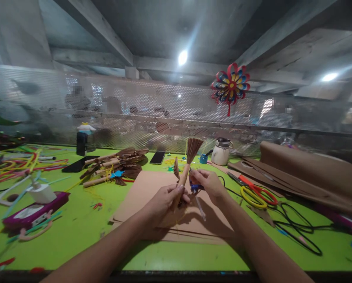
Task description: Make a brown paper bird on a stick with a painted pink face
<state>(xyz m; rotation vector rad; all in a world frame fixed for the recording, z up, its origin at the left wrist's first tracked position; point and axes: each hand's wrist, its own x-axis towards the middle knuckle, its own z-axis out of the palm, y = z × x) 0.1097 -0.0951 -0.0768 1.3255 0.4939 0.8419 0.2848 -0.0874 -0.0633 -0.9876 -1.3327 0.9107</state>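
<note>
My left hand is closed around a brown rolled-paper stick with a pleated fan spreading from its top. A smaller pleated piece sticks out at its left side. My right hand grips a blue glue gun close beside the stick, its nozzle hidden from me. A clear glue stick pokes from the gun toward me. Both hands are above a stack of brown paper sheets on the green table.
Several similar paper sticks lie piled at left, near a purple power strip with a white plug. Scissors, a black cord and large brown paper are at right. Behind stand a phone and a white jug.
</note>
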